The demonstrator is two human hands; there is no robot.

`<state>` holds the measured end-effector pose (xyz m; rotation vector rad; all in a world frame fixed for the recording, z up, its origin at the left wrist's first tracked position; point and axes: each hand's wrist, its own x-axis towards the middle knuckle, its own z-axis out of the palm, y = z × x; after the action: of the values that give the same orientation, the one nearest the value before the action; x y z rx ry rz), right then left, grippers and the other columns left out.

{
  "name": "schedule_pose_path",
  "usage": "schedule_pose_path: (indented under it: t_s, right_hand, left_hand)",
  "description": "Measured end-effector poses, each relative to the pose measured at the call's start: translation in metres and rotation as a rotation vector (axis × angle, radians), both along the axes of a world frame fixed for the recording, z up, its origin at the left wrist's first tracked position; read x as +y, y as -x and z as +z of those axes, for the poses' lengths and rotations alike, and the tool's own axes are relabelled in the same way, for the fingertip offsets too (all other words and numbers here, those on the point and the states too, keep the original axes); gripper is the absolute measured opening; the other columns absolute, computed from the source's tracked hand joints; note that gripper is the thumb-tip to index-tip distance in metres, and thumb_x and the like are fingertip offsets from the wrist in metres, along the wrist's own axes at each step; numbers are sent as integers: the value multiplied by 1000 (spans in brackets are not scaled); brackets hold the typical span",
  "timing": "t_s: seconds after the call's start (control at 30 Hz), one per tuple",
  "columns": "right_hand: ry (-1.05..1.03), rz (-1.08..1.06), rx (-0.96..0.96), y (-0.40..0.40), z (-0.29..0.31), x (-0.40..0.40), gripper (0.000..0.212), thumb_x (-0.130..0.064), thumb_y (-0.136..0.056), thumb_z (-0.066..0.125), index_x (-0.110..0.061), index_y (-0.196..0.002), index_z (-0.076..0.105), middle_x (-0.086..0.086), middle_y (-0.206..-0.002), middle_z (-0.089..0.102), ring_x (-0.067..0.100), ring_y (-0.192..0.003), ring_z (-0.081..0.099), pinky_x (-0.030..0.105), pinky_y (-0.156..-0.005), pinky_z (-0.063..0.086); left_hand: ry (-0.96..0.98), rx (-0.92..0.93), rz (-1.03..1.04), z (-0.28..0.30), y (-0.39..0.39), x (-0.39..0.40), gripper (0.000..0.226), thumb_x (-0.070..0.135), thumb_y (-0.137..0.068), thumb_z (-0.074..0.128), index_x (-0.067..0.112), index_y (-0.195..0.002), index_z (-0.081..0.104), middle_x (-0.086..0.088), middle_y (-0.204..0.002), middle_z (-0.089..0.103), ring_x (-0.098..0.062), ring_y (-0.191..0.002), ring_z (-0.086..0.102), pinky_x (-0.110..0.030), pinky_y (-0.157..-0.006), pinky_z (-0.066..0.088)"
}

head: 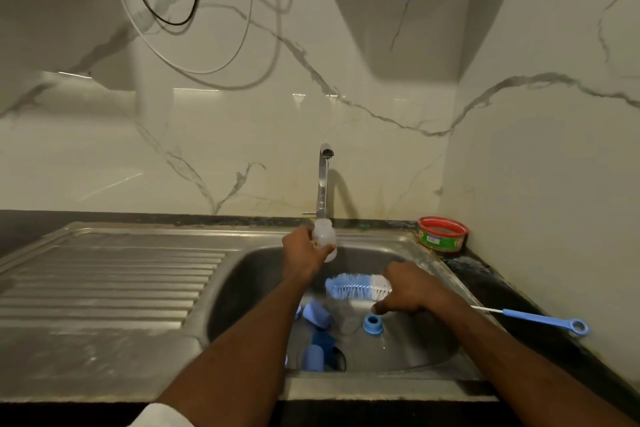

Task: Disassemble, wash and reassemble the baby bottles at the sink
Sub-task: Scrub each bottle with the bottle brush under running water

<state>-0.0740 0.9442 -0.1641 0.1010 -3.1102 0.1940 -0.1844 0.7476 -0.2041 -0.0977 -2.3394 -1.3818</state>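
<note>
- Head view: a small, translucent white plastic baby bottle point(325, 237) is held above the back of a stainless steel sink point(429, 333), directly under the spout of a tall chrome tap point(323, 180).
- The left hand point(303, 251) has its fingers curled round the bottle's body, gripping it.
- The right hand point(410, 289) grasps a long bottle brush point(356, 287) near its bristle head; the bristles are pale blue along most of the head and white next to the hand, and they point left across the basin.
- The brush's thin wire stem and blue plastic handle with a ring end point(540, 319) stretch out to the right, over the sink's rim and the dark worktop point(502, 291).
- Loose in the basin lie several light blue plastic parts: a round screw collar point(373, 322), a cap-like piece point(318, 314) beside the left forearm, and another point(313, 357) near the drain.
- A ribbed steel draining board point(104, 281) spreads left of the basin.
- A round red-rimmed green tub point(442, 234) sits on the worktop in the back right corner, against glossy marble-patterned wall panels.
</note>
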Motion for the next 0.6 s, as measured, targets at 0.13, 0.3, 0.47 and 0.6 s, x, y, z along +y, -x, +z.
schedule_pose_path:
  t_s: [0.13, 0.3, 0.47, 0.6]
  right_hand:
    - [-17, -3, 0, 2, -2, -1, 64, -53, -76, 82, -18, -122, 56, 4, -118, 60, 16, -93, 54, 30, -78, 48]
    - [-1, -8, -1, 2, -1, 3, 63, -54, -76, 82, -19, -120, 55, -1, -108, 54, 16, -93, 53, 28, -75, 44]
    - [21, -15, -10, 2, -2, 1, 62, -50, -77, 83, -19, -122, 55, 3, -116, 59, 16, -96, 58, 29, -75, 54]
    - [8, -4, 4, 3, -3, 2, 61, -51, -76, 83, -19, -120, 56, 0, -111, 58, 15, -93, 56, 28, -75, 48]
  left_hand:
    - [102, -70, -24, -2, -7, -6, 51, 23, -76, 88, 10, -120, 65, -6, -115, 70, -17, -103, 66, -27, -87, 54]
    - [30, 44, 0, 3, -7, -6, 52, 27, -75, 89, 12, -120, 66, -4, -111, 71, -15, -99, 67, -32, -89, 58]
    - [83, 19, -8, 3, -10, -6, 52, 26, -74, 90, 13, -119, 67, -3, -113, 72, -15, -100, 68, -34, -89, 59]
    - [63, 22, -6, 4, -8, -4, 51, 30, -75, 90, 11, -116, 68, -3, -110, 72, -15, -95, 68, -27, -84, 57]
